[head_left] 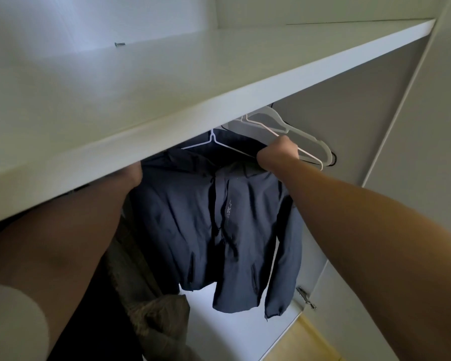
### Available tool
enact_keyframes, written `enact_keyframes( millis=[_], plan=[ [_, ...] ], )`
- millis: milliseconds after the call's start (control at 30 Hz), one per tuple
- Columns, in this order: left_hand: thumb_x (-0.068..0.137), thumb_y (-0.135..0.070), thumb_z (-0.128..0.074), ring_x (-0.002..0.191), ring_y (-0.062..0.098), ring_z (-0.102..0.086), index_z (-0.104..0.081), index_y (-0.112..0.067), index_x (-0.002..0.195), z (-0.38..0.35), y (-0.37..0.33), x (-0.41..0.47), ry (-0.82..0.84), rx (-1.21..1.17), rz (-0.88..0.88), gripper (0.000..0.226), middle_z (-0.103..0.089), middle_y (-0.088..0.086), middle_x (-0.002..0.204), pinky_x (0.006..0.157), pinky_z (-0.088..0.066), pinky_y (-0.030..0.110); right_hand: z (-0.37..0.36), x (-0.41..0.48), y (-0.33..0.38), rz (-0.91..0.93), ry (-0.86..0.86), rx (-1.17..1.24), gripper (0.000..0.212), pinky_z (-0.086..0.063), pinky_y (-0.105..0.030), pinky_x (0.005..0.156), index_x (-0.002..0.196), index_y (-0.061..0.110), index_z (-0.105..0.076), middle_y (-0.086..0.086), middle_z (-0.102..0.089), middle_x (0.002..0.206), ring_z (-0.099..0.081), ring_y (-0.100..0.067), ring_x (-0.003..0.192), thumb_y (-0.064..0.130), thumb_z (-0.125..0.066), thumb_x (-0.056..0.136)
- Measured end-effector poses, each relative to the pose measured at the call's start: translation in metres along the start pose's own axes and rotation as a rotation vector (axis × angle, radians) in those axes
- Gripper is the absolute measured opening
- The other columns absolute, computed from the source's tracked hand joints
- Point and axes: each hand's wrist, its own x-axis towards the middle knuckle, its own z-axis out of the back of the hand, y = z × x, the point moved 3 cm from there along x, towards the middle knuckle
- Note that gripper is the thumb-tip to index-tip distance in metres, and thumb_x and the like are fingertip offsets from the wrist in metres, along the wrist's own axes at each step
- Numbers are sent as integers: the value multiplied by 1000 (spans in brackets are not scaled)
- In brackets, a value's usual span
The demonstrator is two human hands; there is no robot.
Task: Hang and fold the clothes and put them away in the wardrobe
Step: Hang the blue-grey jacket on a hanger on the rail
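Nearest the lens, at lower left: pale sleeve (11, 321) and bare left forearm, reaching up and away under the wardrobe shelf (167, 87). Largest by far, that white shelf board, slanting across the upper frame, with any rail out of sight behind it. Below it, hung mid-way along the hanging space: navy jacket (219, 230), zipped front facing out, sleeves drooping, hem clear of the white wardrobe floor (232, 334). Carried on a white wire hanger (214, 142). Left and nearer: olive-brown garment (151, 321), slumped, partly behind the forearm. Right and farther: spare hangers (284, 123), pale, bunched together, bare. Right hand (277, 155) clenched round the wire hanger's right arm at the jacket's shoulder. Left hand (134, 175) mostly hidden by the shelf edge near the other shoulder; cannot tell whether fingers grasp or lie loose. Smallest: door hinge (306, 298) low right, screw (119, 44) on the far wall above. Jacket judged light, soft and probably slick-shelled, so apt to slide off thin wire; best taken by the hanger at neck or shoulders, not by the cloth.
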Motion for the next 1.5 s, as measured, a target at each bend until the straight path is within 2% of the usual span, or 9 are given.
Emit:
enact_keyframes(
  millis=[133, 300, 433, 533, 600, 733, 867, 1100, 1500],
  plan=[
    [101, -6, -46, 118, 43, -53, -58, -2, 122, -9, -2, 0, 98, 81, 11, 24, -56, 26, 127, 92, -43, 44, -1, -1, -10, -28, 86, 21, 14, -46, -30, 68, 76, 10, -53, -9, -58, 83, -59, -30, 80, 22, -56, 83],
    [95, -11, -54, 115, 43, -56, -58, 1, 120, -9, -15, 0, 88, -71, 81, 28, -58, 25, 124, 94, -49, 44, 2, -10, -26, -26, 200, 231, 76, -55, -43, 94, 108, 14, -72, -8, -67, 111, -63, -30, 101, 79, -45, 77],
    [99, -6, -50, 124, 45, -53, -57, 5, 128, -18, -21, 2, 43, -185, 169, 32, -57, 29, 132, 101, -44, 44, 4, -13, -56, -13, 217, 127, 19, -60, -44, 72, 84, 16, -70, -13, -68, 89, -65, -32, 79, 30, -57, 81],
    [97, -5, -53, 120, 46, -56, -59, 6, 124, -25, -12, 3, 55, -215, 205, 30, -59, 29, 129, 100, -47, 46, -1, -16, -77, 67, 246, -174, 44, -53, -32, 72, 124, 13, -64, -17, -64, 108, -66, -37, 98, 7, -56, 81],
    [95, -8, -56, 113, 44, -59, -61, 3, 117, -27, -5, 0, 76, -207, 196, 25, -62, 27, 124, 93, -51, 45, 2, -16, -86, 101, 195, -258, 48, -48, -29, 75, 127, 11, -60, -19, -63, 114, -63, -39, 106, 4, -57, 80],
    [90, -5, -60, 115, 44, -59, -64, 0, 118, -29, 0, -4, 97, -129, 149, 29, -64, 24, 122, 87, -52, 40, 10, -13, -95, 117, 165, -398, 21, -48, -32, 72, 93, 15, -57, -14, -59, 98, -64, -37, 98, 1, -63, 79],
    [88, 0, -59, 113, 44, -60, -68, 2, 111, -26, -4, -3, 71, -57, 99, 24, -66, 25, 116, 89, -52, 40, 18, -11, -98, 100, 75, -452, 24, -50, -38, 70, 99, 12, -60, -9, -52, 84, -61, -37, 85, -4, -54, 82],
    [94, 8, -46, 120, 40, -55, -65, 7, 116, -22, -5, 3, -20, -105, 160, 29, -61, 24, 117, 95, -44, 37, 30, -7, -95, 93, -101, -524, 26, -47, -39, 68, 104, 4, -64, -17, -62, 96, -63, -38, 84, -6, -50, 85],
    [94, -7, -55, 114, 38, -61, -63, -4, 132, -45, 8, 1, 134, -259, 205, 39, -64, 20, 127, 95, -55, 39, 8, -7, -111, 119, 150, -336, 15, -46, -33, 72, 98, 19, -54, -9, -57, 96, -58, -34, 86, 20, -61, 84]
  ],
)
